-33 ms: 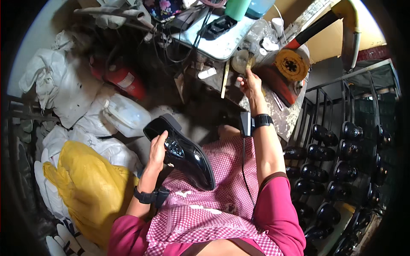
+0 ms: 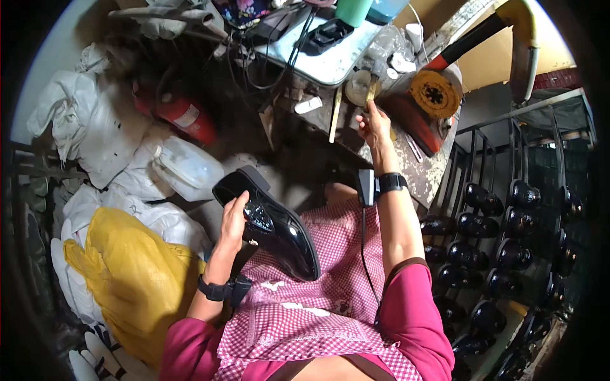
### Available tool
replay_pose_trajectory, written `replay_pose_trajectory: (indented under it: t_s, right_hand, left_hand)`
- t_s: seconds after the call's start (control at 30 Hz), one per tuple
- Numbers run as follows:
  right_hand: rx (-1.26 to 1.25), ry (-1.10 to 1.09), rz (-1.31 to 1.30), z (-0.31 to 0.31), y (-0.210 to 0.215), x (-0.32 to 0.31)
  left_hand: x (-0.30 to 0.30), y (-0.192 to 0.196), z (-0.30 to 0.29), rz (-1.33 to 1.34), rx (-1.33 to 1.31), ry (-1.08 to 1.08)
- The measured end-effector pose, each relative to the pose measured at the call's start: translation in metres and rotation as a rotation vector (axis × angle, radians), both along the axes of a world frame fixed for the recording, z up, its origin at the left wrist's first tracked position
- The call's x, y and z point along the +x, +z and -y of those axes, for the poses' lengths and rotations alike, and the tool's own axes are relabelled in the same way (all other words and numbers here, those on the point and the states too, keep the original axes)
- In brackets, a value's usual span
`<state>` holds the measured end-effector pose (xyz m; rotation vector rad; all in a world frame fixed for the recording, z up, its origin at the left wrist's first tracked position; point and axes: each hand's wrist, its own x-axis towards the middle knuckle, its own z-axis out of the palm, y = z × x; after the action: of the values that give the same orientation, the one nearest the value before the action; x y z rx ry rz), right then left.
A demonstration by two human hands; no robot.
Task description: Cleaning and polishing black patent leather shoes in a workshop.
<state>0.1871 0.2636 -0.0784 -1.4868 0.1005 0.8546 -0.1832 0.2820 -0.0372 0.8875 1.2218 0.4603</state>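
My left hand [image 2: 234,219] is closed round the opening of a glossy black dress shoe [image 2: 289,238]. The shoe hangs tilted above my checked apron, heel toward the far left and toe toward me. A small shiny ornament shows on its upper. At the bench, my right hand [image 2: 376,130] pinches a flat yellowish handle [image 2: 371,93]. The handle's far end is at a round pale tub [image 2: 358,82]; I cannot make out its tip.
A red machine [image 2: 413,127] with a yellow disc stands right of the tub. Racks of glossy black shoes [image 2: 478,227] fill the right side. Left lie a yellow sack [image 2: 130,273], white sacks, a plastic jug [image 2: 187,170] and a red extinguisher [image 2: 187,117]. Cables [image 2: 295,54] hang over the white tabletop.
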Motion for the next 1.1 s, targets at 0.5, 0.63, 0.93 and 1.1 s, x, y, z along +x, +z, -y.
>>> replay_pose_trajectory:
  t_s: [0.5, 0.63, 0.93, 1.1]
  right_hand:
    - [0.29, 0.662, 0.477, 0.208, 0.104, -0.19]
    - [0.306, 0.537, 0.565, 0.235, 0.114, -0.211]
    - [0.457, 0.063, 0.405, 0.31, 0.12, -0.236]
    - [0.442, -0.191, 0.267, 0.326, 0.122, -0.253]
  left_hand:
    - [0.029, 0.031, -0.005, 0.546, -0.266, -0.066]
    - [0.042, 0.044, 0.014, 0.628, -0.279, -0.165]
    - [0.061, 0.056, 0.061, 0.613, -0.523, -0.441]
    - [0.062, 0.065, 0.097, 0.563, -0.417, -0.465]
